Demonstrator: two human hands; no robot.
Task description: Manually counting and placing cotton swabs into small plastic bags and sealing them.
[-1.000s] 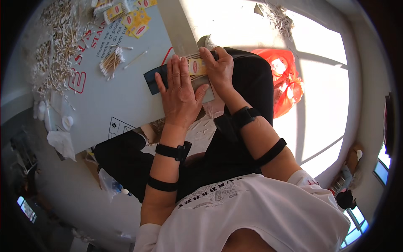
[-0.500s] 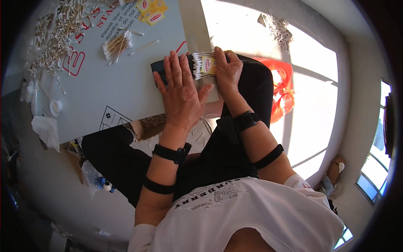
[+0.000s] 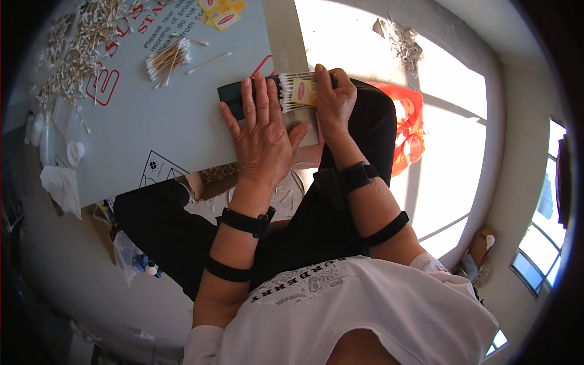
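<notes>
My left hand (image 3: 263, 131) lies flat with its fingers stretched out over a dark flat piece (image 3: 231, 97) at the table's right edge. My right hand (image 3: 336, 100) is closed on the right end of a row of cotton swabs (image 3: 285, 91). A yellow card (image 3: 303, 91) with a red oval lies over the sticks of that row. The white tips of the swabs face left, next to my left fingers. Whether a clear bag encloses the row I cannot tell. My fingers hide the row's right end.
On the grey table (image 3: 182, 121) lie a small bundle of swabs (image 3: 168, 61), a single swab (image 3: 208, 63), yellow cards (image 3: 225, 15) and a large heap of swabs (image 3: 79, 55). A white tape roll (image 3: 75, 152) is at the left edge. A red plastic bag (image 3: 409, 128) is beside my right leg.
My right hand has shifted slightly to the right, still gripping the swabs. My left hand stays flat on the dark piece. The view has tilted a little, and the table contents appear slightly higher.
</notes>
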